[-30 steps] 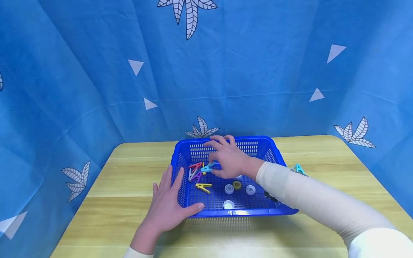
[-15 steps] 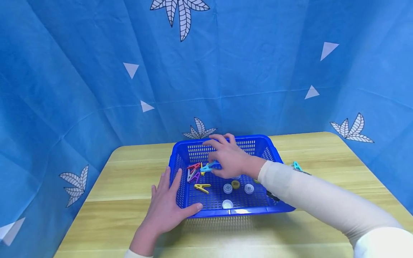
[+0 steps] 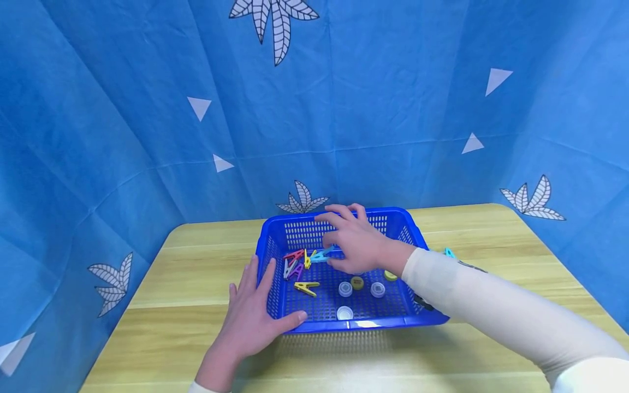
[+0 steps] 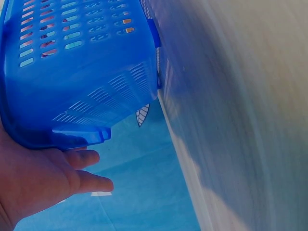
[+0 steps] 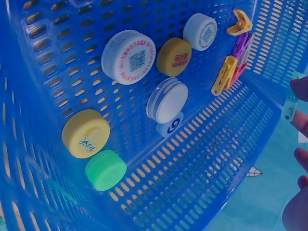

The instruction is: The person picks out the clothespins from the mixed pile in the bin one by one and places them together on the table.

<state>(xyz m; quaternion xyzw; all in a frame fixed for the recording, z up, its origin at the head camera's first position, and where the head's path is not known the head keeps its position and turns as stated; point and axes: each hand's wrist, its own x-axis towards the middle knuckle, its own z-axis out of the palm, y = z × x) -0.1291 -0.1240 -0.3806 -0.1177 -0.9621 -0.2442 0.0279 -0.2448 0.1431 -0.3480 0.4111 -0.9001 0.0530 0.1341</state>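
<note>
My right hand (image 3: 357, 244) pinches a light blue clothespin (image 3: 321, 255) between thumb and finger, over the left half of a blue plastic basket (image 3: 328, 325). At the left side of that basket lies my left hand (image 3: 253, 314), fingers spread and straight along the rim, thumb by the front corner. Below the held clothespin, a red clothespin (image 3: 294, 254), a purple one (image 3: 297, 272), a white one (image 3: 288, 268) and yellow ones (image 3: 306, 287) lie in the basket's left part. The right wrist view shows the clothespin's end (image 5: 290, 107) between the fingertips at the right edge.
Several bottle caps lie in the basket, including white (image 5: 129, 57), yellow (image 5: 85, 134) and green (image 5: 106, 170) ones. A black object (image 3: 423, 303) is near its right wall. Beyond, a turquoise clothespin (image 3: 449, 252) sits on the wooden table (image 3: 196, 262). Blue cloth (image 3: 383, 98) hangs behind.
My right hand, still pinching the light blue clothespin, has shifted slightly right relative to the basket. The head view has turned a little. My left hand stays on the rim.
</note>
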